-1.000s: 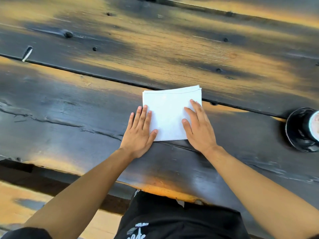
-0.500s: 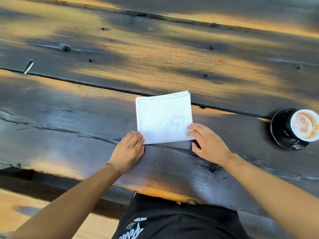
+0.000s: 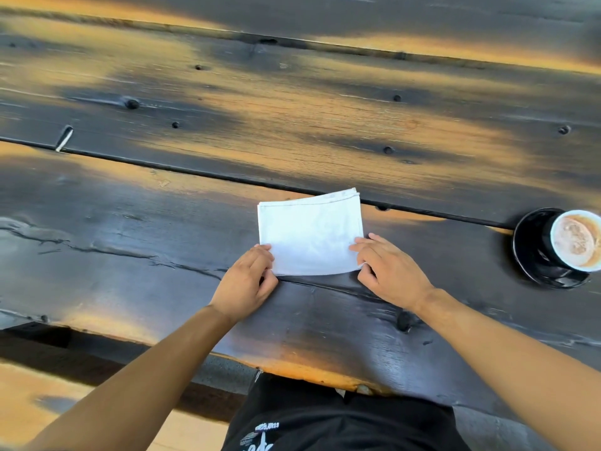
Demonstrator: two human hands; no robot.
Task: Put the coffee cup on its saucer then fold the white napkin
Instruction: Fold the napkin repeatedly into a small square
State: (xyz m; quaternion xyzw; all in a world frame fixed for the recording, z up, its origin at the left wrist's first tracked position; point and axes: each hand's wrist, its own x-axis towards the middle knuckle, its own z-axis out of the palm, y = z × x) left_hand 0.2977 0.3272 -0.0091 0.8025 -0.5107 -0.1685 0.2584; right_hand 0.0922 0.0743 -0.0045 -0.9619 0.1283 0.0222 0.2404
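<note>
The white napkin (image 3: pixel 310 232) lies folded into a rectangle near the middle of the dark wooden table (image 3: pixel 292 125). My left hand (image 3: pixel 248 279) pinches its near left corner. At the near right corner my right hand (image 3: pixel 387 268) pinches the cloth the same way, and the near edge is slightly raised. At the far right edge stands the coffee cup (image 3: pixel 574 239), full of foamy coffee, on its black saucer (image 3: pixel 533 255).
A gap between planks (image 3: pixel 195 172) runs across the table just behind the napkin. The table's near edge (image 3: pixel 309 372) is close to my body. A wooden bench (image 3: pixel 48 395) shows below at the left.
Both hands slid back from lying flat on the napkin to its near corners and closed on them. The view shifted, so the cup and saucer show more fully.
</note>
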